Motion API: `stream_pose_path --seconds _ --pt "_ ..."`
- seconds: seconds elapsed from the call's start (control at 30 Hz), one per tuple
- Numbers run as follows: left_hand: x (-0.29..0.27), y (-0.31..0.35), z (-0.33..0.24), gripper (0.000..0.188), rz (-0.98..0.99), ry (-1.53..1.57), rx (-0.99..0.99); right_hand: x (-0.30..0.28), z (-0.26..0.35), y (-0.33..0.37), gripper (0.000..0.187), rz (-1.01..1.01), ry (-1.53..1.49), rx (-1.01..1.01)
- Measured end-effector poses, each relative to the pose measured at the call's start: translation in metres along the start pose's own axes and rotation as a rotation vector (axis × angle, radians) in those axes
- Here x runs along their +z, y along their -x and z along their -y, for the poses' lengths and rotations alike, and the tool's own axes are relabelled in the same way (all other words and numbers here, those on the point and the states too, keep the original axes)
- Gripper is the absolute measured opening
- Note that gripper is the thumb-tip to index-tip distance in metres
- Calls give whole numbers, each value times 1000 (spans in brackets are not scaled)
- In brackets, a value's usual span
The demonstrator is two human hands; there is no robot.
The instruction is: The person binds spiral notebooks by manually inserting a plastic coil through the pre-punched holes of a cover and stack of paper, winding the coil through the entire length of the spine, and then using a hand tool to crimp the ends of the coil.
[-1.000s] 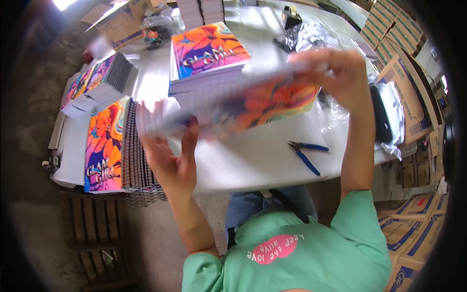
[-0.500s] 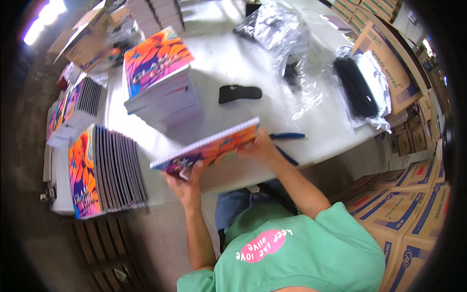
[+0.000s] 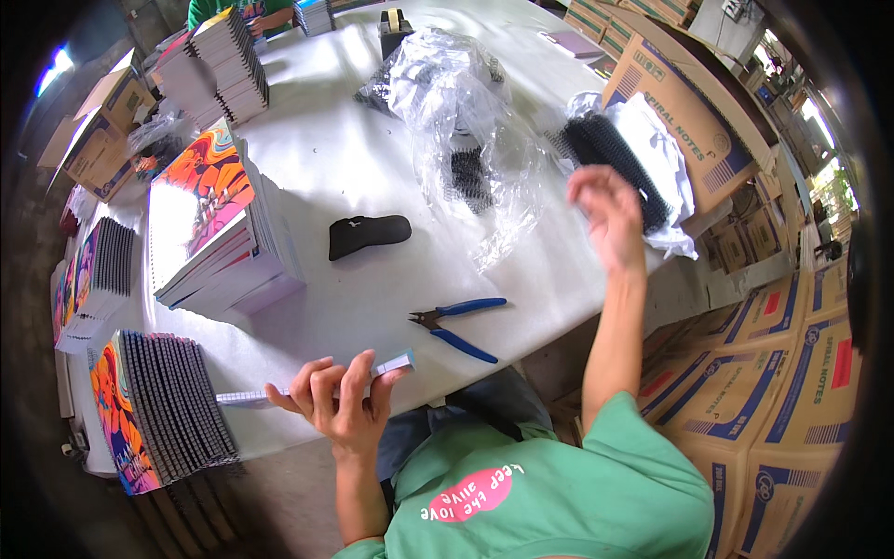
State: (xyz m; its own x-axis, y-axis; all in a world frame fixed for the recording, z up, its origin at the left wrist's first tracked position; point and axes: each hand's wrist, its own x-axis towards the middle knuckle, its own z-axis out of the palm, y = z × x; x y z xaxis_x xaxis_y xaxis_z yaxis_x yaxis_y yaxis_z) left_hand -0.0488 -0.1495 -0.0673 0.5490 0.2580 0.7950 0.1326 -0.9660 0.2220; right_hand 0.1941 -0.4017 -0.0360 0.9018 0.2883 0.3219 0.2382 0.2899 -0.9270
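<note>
Above the near edge of a white-covered table [image 3: 326,307], gripping a slim notebook with a pale, punched-looking edge [image 3: 242,398] in the curled fingers of the left hand [image 3: 337,401]. Seen nearly edge-on, without any discernible dark coil. Holding nothing visible in the right hand [image 3: 610,214], loosely open with bent fingers, beside a bundle of black spiral coils [image 3: 605,146] on crumpled white paper [image 3: 659,154]. Cannot tell whether touching it.

Judged by appearance, partway through a batch. Finished, apparently: the row of colourful notebooks with dark coiled spines [image 3: 172,401] at the left. Remaining, seemingly: the notebook in hand and perhaps the tall stack of orange-and-purple-covered notebooks [image 3: 247,242] farther back, hard to judge without a clear look at the spines.

Lying between the two hands: blue-handled cutting pliers [image 3: 428,319], spread open, and beyond them a flat black pouch [image 3: 368,236]. Sprawling beside the coils: a crumpled clear plastic bag [image 3: 424,88], likeliest to hinder the right hand. Farther right, a brown cardboard carton [image 3: 684,126]; at the far side, a co-worker's green sleeve [image 3: 209,11].
</note>
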Motion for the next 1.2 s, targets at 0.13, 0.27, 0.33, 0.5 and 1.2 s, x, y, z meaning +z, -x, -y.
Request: stream_pose_path --seconds 0.13,0.27,0.33,0.5,1.2 --pt "0 -7 -4 23 -10 46 11 -77 -77 -78 19 -120 1320 -64" --pt "0 -6 -1 31 -12 18 -23 -60 -114 -90 27 -59 1713 21" --pt "3 -8 0 38 -11 29 -14 -53 -95 -89 26 -22 1668 102" --pt "4 -10 7 38 -19 40 13 -8 3 -60 36 -66 514 -77" --pt "-1 -9 3 43 -9 53 -7 144 29 59 25 788 443 -109"
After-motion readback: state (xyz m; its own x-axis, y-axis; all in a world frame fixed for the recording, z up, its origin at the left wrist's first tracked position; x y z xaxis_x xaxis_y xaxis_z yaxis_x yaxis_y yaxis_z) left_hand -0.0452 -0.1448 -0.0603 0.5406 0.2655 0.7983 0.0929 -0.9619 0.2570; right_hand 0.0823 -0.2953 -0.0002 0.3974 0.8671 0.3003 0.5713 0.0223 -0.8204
